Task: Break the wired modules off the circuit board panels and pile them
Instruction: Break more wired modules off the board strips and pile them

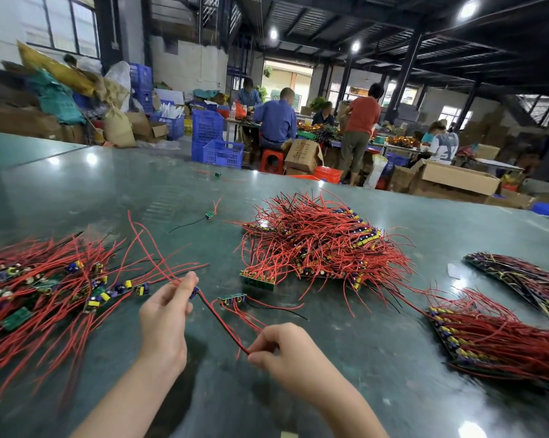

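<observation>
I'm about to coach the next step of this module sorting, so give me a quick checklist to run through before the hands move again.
1. Left hand holds a module by its wires: ok, fingers pinch at the small module.
2. Right hand has the wire end: ok, it pinches the red wire.
3. Wire free of the loose module on the table: cannot tell, they cross closely.
4. Pile of separated modules within the left hand's reach: ok, probably.
5. Unbroken panels remain at right: ok.
</observation>
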`<control>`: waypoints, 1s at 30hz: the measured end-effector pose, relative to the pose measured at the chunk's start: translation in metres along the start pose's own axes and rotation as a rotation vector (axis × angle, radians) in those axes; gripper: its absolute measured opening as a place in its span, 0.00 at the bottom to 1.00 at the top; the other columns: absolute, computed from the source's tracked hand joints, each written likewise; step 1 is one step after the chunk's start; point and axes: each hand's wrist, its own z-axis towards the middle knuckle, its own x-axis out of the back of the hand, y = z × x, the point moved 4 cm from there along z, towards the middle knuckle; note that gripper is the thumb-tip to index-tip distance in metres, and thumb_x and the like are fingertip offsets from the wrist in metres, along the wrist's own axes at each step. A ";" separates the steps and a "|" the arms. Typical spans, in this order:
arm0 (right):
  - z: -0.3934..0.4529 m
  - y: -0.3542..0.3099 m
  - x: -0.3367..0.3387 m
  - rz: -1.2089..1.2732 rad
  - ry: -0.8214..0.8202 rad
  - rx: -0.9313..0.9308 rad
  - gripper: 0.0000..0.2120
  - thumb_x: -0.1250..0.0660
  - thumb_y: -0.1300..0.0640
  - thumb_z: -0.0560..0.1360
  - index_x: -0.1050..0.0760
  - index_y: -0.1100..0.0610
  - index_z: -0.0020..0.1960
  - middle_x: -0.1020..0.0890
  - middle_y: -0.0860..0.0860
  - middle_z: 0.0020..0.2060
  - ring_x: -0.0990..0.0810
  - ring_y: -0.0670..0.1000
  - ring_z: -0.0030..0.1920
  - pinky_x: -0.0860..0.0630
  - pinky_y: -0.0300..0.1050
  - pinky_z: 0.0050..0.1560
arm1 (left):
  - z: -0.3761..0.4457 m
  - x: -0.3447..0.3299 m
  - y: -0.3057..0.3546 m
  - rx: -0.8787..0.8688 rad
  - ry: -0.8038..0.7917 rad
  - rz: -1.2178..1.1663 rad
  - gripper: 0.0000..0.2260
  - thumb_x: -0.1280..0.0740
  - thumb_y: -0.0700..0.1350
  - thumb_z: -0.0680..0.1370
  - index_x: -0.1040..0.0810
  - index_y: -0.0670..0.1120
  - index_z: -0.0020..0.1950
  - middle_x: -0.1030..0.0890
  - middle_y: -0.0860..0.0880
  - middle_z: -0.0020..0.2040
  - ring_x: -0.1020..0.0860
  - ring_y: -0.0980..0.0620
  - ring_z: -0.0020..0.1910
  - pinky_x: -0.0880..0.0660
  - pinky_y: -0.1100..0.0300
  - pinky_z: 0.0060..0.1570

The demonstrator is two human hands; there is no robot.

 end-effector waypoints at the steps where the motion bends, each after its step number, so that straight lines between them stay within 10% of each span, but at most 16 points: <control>1: 0.000 0.001 -0.001 -0.030 -0.002 0.006 0.03 0.31 0.57 0.72 0.18 0.54 0.44 0.17 0.51 0.39 0.26 0.42 0.36 0.35 0.26 0.36 | -0.001 -0.001 0.000 -0.015 -0.011 0.033 0.09 0.32 0.42 0.76 0.23 0.44 0.35 0.30 0.56 0.23 0.36 0.58 0.25 0.38 0.61 0.36; 9: -0.002 0.009 0.024 0.175 -0.008 -0.019 0.19 0.35 0.36 0.68 0.18 0.51 0.36 0.24 0.46 0.26 0.32 0.40 0.29 0.35 0.39 0.33 | -0.006 -0.014 0.006 0.207 -0.283 -0.266 0.05 0.36 0.42 0.76 0.22 0.43 0.43 0.21 0.51 0.35 0.17 0.50 0.35 0.18 0.55 0.40; 16: -0.002 0.012 0.048 0.546 0.306 -0.076 0.13 0.36 0.53 0.77 0.16 0.56 0.41 0.16 0.47 0.32 0.27 0.36 0.25 0.35 0.25 0.32 | -0.039 -0.030 -0.005 0.450 -0.573 0.003 0.10 0.32 0.43 0.67 0.23 0.42 0.46 0.22 0.48 0.30 0.30 0.59 0.21 0.30 0.68 0.20; 21: -0.002 0.003 0.032 0.593 0.189 -0.016 0.07 0.33 0.59 0.75 0.17 0.54 0.42 0.23 0.41 0.23 0.27 0.36 0.26 0.35 0.26 0.32 | -0.058 -0.036 -0.011 0.357 -0.713 0.104 0.13 0.28 0.42 0.65 0.24 0.39 0.46 0.25 0.46 0.30 0.29 0.53 0.22 0.27 0.62 0.23; 30: 0.003 0.003 0.020 0.684 0.271 -0.010 0.11 0.31 0.66 0.72 0.16 0.52 0.40 0.14 0.49 0.37 0.19 0.44 0.41 0.21 0.40 0.46 | -0.059 -0.035 -0.004 0.056 -0.722 0.320 0.07 0.25 0.41 0.66 0.22 0.46 0.38 0.25 0.49 0.29 0.34 0.55 0.23 0.39 0.67 0.21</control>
